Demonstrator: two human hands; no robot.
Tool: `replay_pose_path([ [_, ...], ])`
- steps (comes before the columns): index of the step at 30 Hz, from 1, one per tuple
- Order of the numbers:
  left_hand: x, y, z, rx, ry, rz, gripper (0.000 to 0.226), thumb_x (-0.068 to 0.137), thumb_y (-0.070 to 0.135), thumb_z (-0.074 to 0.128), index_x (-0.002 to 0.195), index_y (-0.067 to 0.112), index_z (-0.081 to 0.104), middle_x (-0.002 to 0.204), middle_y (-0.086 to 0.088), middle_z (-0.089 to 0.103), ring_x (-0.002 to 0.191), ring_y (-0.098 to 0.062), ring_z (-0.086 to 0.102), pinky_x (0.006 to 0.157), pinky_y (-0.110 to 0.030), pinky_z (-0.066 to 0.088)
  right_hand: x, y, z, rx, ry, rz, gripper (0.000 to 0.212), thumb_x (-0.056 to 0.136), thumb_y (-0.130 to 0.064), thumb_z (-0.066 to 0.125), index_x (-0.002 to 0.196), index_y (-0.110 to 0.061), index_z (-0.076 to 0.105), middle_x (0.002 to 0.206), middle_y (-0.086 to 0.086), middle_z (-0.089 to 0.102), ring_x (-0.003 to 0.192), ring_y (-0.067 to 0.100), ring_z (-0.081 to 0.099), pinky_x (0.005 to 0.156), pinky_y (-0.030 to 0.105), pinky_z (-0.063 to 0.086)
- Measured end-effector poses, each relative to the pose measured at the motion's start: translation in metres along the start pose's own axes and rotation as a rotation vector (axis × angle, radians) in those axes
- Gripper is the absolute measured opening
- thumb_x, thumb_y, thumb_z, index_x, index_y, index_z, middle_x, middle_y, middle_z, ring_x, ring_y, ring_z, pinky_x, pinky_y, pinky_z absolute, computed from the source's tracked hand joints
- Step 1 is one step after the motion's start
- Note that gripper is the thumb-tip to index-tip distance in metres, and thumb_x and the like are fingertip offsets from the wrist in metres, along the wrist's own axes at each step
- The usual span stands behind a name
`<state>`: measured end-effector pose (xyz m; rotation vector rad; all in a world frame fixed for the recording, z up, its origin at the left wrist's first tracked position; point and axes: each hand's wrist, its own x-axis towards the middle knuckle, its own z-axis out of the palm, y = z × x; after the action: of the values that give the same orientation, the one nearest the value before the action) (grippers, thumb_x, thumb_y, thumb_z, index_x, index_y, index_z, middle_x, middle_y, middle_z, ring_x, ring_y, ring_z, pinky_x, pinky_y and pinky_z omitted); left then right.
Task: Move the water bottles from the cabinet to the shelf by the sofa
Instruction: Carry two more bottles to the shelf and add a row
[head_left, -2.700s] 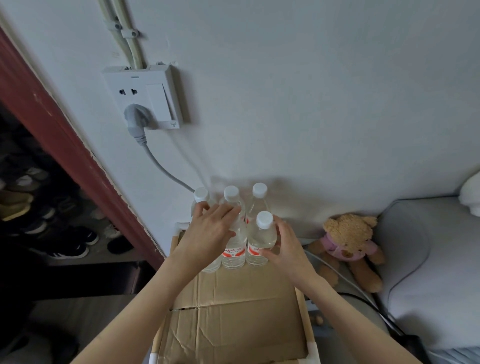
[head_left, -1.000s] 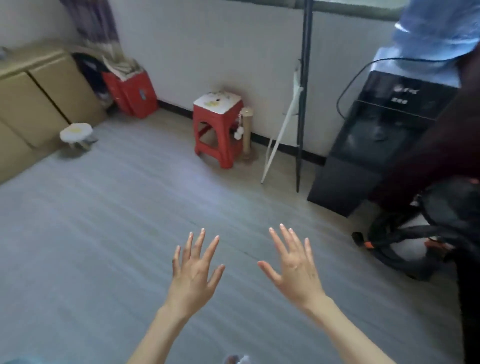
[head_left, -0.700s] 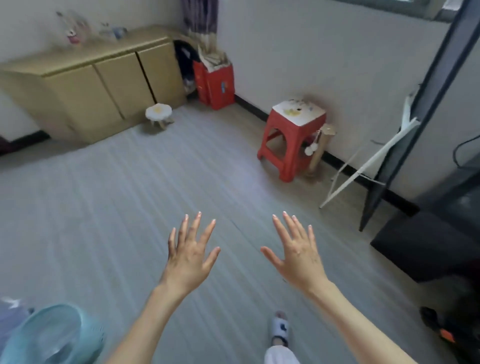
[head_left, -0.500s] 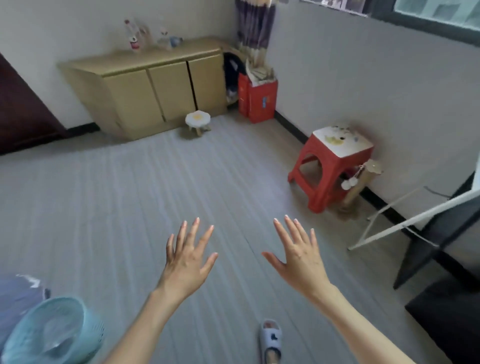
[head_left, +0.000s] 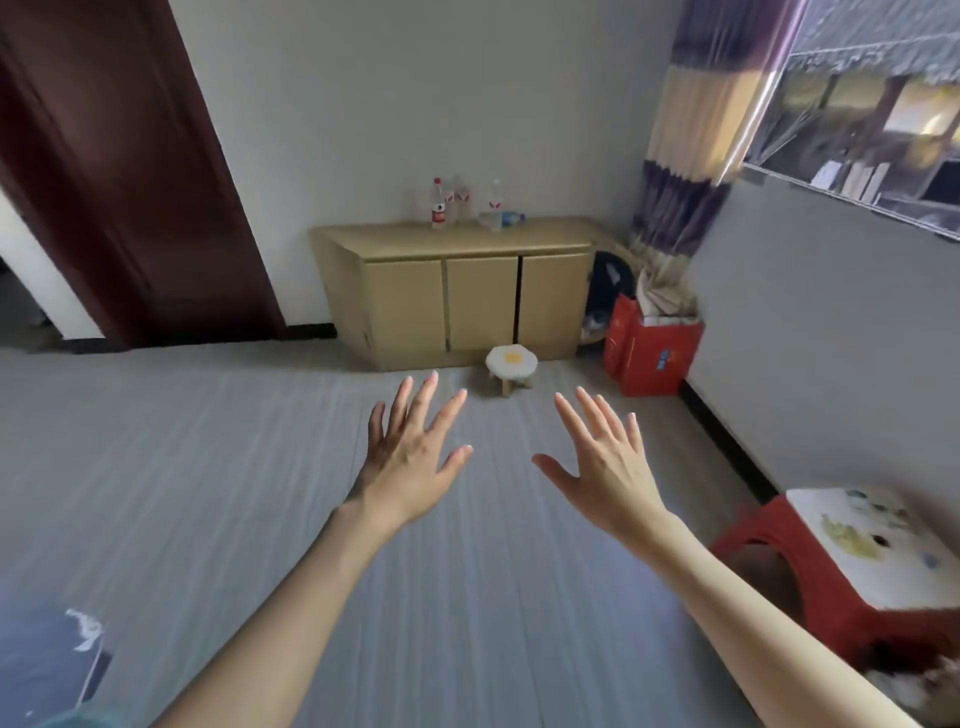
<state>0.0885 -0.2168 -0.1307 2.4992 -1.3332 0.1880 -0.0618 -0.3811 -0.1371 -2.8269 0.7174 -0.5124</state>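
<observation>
A low beige cabinet (head_left: 457, 244) with three doors stands against the far wall. On its top are clear water bottles with red labels (head_left: 439, 208), upright, and one bottle with a blue label (head_left: 501, 219) lying on its side. My left hand (head_left: 410, 457) and my right hand (head_left: 605, 462) are stretched out in front of me, fingers spread, holding nothing, well short of the cabinet. The shelf by the sofa is out of view.
A small white stool (head_left: 511, 366) sits on the floor in front of the cabinet. A red bag (head_left: 652, 353) leans by the right wall under a striped curtain (head_left: 691, 124). A red plastic stool (head_left: 852, 566) is at the near right, a dark door (head_left: 119, 182) at the left.
My hands let go of the bottles on the shelf and are now empty. My view has swung round the room, and the cabinet now lies straight ahead and closer.
</observation>
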Motion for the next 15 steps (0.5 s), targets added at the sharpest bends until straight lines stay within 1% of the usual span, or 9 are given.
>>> replay_pose_path([
  [2,0.062,-0.02,-0.004,0.022,0.085,0.02,0.058,0.092,0.046,0.032,0.144,0.031,0.01,0.155,-0.003,-0.004,0.141,-0.023,-0.01,0.112,-0.046,-0.001,0.067,0.005,-0.003,0.004,0.06,-0.044,0.07,0.087,-0.053,0.045,0.144,-0.024,0.017,0.154,0.006,0.015,0.143,0.026,0.009,0.114,0.051,0.004],
  [4,0.122,-0.042,-0.007,0.014,0.138,0.032,0.06,0.089,0.049,0.031,0.143,0.029,0.015,0.155,-0.004,0.001,0.142,-0.025,-0.005,0.112,-0.046,0.002,0.131,0.011,-0.006,-0.013,0.1,-0.067,0.07,0.088,-0.052,0.045,0.145,-0.025,0.015,0.155,0.005,0.014,0.143,0.024,0.008,0.114,0.049,0.004],
  [6,0.181,-0.063,-0.009,-0.017,0.137,0.011,0.061,0.089,0.051,0.03,0.143,0.029,0.016,0.155,-0.005,0.002,0.142,-0.026,-0.004,0.112,-0.047,0.005,0.193,0.016,-0.009,-0.008,0.135,-0.065,0.071,0.087,-0.053,0.045,0.145,-0.026,0.014,0.155,0.004,0.012,0.143,0.023,0.006,0.114,0.048,0.003],
  [8,0.234,-0.08,-0.01,-0.053,0.11,-0.026,0.059,0.091,0.046,0.037,0.143,0.031,0.013,0.155,-0.003,-0.003,0.142,-0.024,-0.007,0.112,-0.047,0.003,0.247,0.02,-0.011,-0.002,0.169,-0.069,0.072,0.087,-0.053,0.046,0.145,-0.026,0.014,0.155,0.004,0.012,0.143,0.022,0.006,0.114,0.047,0.003],
  [10,0.285,-0.093,-0.014,-0.064,0.124,-0.027,0.06,0.091,0.046,0.038,0.143,0.032,0.011,0.155,-0.001,-0.005,0.141,-0.022,-0.008,0.113,-0.046,0.002,0.296,0.027,-0.013,0.003,0.203,-0.067,0.072,0.087,-0.054,0.046,0.145,-0.026,0.013,0.155,0.004,0.012,0.143,0.022,0.005,0.114,0.047,0.002],
  [13,0.352,-0.103,-0.015,-0.077,0.168,0.012,0.061,0.088,0.051,0.03,0.143,0.034,0.012,0.155,0.001,-0.004,0.141,-0.02,-0.009,0.113,-0.044,0.0,0.362,0.039,-0.011,-0.009,0.216,-0.073,0.072,0.087,-0.053,0.045,0.145,-0.025,0.012,0.155,0.004,0.011,0.143,0.022,0.005,0.115,0.047,0.002],
  [15,0.391,-0.113,-0.009,-0.06,0.198,0.022,0.066,0.082,0.058,0.021,0.143,0.034,0.013,0.155,0.001,-0.002,0.142,-0.02,-0.007,0.113,-0.043,0.0,0.405,0.05,-0.003,-0.004,0.229,-0.07,0.072,0.087,-0.053,0.045,0.145,-0.025,0.014,0.155,0.005,0.013,0.143,0.023,0.006,0.115,0.047,0.003],
])
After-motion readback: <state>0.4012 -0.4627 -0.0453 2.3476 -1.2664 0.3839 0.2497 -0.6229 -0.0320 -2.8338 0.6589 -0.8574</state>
